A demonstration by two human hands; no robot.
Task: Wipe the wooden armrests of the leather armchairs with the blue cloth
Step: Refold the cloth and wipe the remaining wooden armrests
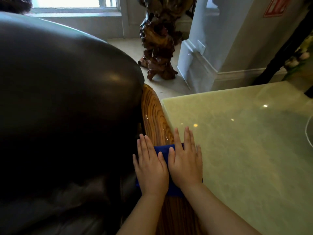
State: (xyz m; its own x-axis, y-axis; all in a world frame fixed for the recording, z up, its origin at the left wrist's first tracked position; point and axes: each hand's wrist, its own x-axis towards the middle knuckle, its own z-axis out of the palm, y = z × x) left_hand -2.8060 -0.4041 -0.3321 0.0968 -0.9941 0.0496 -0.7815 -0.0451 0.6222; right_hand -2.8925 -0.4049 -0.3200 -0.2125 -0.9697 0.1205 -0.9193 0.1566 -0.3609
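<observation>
Both hands lie flat, side by side, on a blue cloth (161,150) spread across the wooden armrest (153,112) in the lower middle of the frame. The left hand (149,167) sits on the side nearer the chair, its fingers (144,146) straight and slightly spread, palm down on the cloth, gripping nothing. The right hand (185,162) lies just beside it, thumbs nearly touching, its fingers (188,139) also straight and pressed flat; the outer fingers reach past the cloth's edge over the rim of the table (245,141). Only small parts of the cloth show: a strip between the two hands, a bit by the left wrist and a bit below the right wrist. The armrest is glossy, with bold dark grain, and curves away toward the middle of the frame, where it narrows between chair and table. The dark leather armchair (67,90) fills the left half of the frame, its rounded back shining faintly. The table, pale green and polished like stone, takes the lower right and reflects small points of light. Beyond, at upper centre, a gnarled carved wood sculpture (158,41) stands on the pale floor (128,46) beneath a window (74,4), beside a white column base (196,61).
</observation>
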